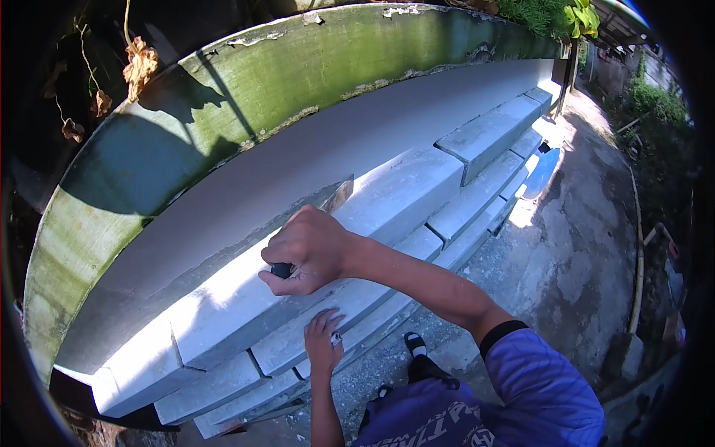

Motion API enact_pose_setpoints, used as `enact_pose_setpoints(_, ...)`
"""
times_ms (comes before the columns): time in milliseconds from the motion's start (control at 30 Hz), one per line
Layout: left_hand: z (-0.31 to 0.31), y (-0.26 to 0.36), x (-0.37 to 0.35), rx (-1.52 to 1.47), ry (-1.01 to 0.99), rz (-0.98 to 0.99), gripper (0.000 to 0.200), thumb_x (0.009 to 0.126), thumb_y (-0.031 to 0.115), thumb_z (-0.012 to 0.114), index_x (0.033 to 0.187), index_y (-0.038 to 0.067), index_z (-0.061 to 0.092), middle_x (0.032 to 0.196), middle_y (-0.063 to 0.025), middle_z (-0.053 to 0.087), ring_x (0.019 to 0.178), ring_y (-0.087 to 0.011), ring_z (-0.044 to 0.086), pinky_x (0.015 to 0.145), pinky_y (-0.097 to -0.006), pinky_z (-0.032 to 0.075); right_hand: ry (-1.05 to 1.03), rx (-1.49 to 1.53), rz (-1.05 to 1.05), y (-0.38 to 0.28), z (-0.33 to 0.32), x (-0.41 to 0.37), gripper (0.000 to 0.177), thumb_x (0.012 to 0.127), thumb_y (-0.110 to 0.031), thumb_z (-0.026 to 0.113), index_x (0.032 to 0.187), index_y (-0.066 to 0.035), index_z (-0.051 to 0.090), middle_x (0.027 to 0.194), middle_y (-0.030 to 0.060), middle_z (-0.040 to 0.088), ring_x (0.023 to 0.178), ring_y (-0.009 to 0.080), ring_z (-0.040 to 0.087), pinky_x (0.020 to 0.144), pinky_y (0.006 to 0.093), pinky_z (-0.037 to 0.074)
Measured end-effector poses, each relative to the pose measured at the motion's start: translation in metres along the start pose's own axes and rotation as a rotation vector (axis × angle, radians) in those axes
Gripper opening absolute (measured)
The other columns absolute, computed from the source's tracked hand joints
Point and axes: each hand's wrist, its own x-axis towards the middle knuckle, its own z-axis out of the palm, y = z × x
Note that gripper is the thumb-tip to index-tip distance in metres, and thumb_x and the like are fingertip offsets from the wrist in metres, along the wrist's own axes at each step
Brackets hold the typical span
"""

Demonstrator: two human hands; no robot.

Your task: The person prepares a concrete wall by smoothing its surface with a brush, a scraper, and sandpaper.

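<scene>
My right hand (309,249) is closed around the black handle (281,270) of a tool, above the top course of pale blocks. Beyond the knuckles a flat metal-like blade (339,195) shows against the wall, and the rest of the tool is hidden by the hand. Lower down, my left hand (322,339) rests with its fingers spread on the front face of the stepped blocks (287,344). Near its thumb is a small shiny spot, too small to make out. A smooth grey wall (246,216) rises behind the blocks.
A curved, green-stained rim (298,63) with peeling edges overhangs the wall, and dry leaves (140,67) hang at the upper left. To the right lie a rough concrete path (551,261), a blue object (541,173) and plants (655,100). My feet are below the blocks.
</scene>
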Motion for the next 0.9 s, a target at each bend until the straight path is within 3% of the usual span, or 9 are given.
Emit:
enact_pose_setpoints(300, 0.001, -0.002, -0.005, 0.015, 0.003, -0.008, 0.044, 0.073, 0.001, 0.062, 0.114, 0.016, 0.068, 0.131, -0.0024, 0.061, 0.126, -0.0268, 0.053, 0.103, -0.0425, 0.038, -0.091, 0.003, -0.116, -0.028, 0.001, -0.004, 0.035, 0.076, -0.031, 0.067, 0.051, -0.010, 0.054, 0.045, 0.0056, 0.050, 0.041, 0.0272, 0.053, 0.045, 0.0381, 0.042)
enact_pose_setpoints(400, 0.008, -0.008, -0.005, 0.036, 0.012, -0.013, 0.043, 0.074, 0.001, 0.062, 0.114, 0.016, 0.068, 0.132, -0.0022, 0.061, 0.127, -0.0268, 0.053, 0.103, -0.0427, 0.038, -0.097, -0.046, -0.183, -0.029, 0.002, -0.007, 0.031, 0.071, -0.026, 0.071, 0.054, -0.011, 0.050, 0.045, 0.0036, 0.045, 0.041, 0.0230, 0.052, 0.042, 0.0366, 0.039)
enact_pose_setpoints(500, 0.001, -0.002, -0.003, 0.003, -0.006, -0.005, 0.044, 0.074, 0.001, 0.063, 0.114, 0.017, 0.068, 0.132, -0.0022, 0.061, 0.127, -0.0268, 0.052, 0.103, -0.0427, 0.038, -0.020, -0.060, -0.068, -0.006, -0.005, -0.003, 0.031, 0.070, -0.027, 0.070, 0.053, -0.012, 0.049, 0.045, 0.0036, 0.045, 0.040, 0.0231, 0.051, 0.041, 0.0365, 0.039)
enact_pose_setpoints(633, 0.003, -0.006, -0.004, 0.008, -0.013, -0.013, 0.045, 0.074, 0.001, 0.063, 0.116, 0.017, 0.068, 0.133, -0.0024, 0.061, 0.127, -0.0269, 0.052, 0.103, -0.0424, 0.038, -0.118, 0.003, -0.168, -0.044, 0.001, -0.006, 0.034, 0.071, -0.030, 0.068, 0.049, -0.010, 0.052, 0.043, 0.0068, 0.047, 0.038, 0.0275, 0.050, 0.043, 0.0397, 0.039)
enact_pose_setpoints(767, -0.002, -0.002, -0.006, 0.009, -0.020, -0.008, 0.044, 0.074, 0.001, 0.063, 0.115, 0.017, 0.068, 0.133, -0.0024, 0.061, 0.127, -0.0268, 0.053, 0.103, -0.0422, 0.038, -0.057, 0.012, -0.115, -0.026, 0.009, -0.006, 0.034, 0.070, -0.029, 0.068, 0.049, -0.009, 0.051, 0.042, 0.0068, 0.044, 0.038, 0.0282, 0.048, 0.042, 0.0388, 0.039)
enact_pose_setpoints(900, 0.014, -0.019, -0.015, 0.017, 0.011, -0.028, 0.045, 0.074, 0.002, 0.063, 0.116, 0.017, 0.067, 0.133, -0.0023, 0.060, 0.127, -0.0266, 0.053, 0.103, -0.0422, 0.038, -0.143, 0.002, -0.162, -0.036, 0.008, -0.009, 0.033, 0.068, -0.030, 0.069, 0.053, -0.010, 0.048, 0.046, 0.0036, 0.043, 0.040, 0.0237, 0.048, 0.041, 0.0362, 0.037)
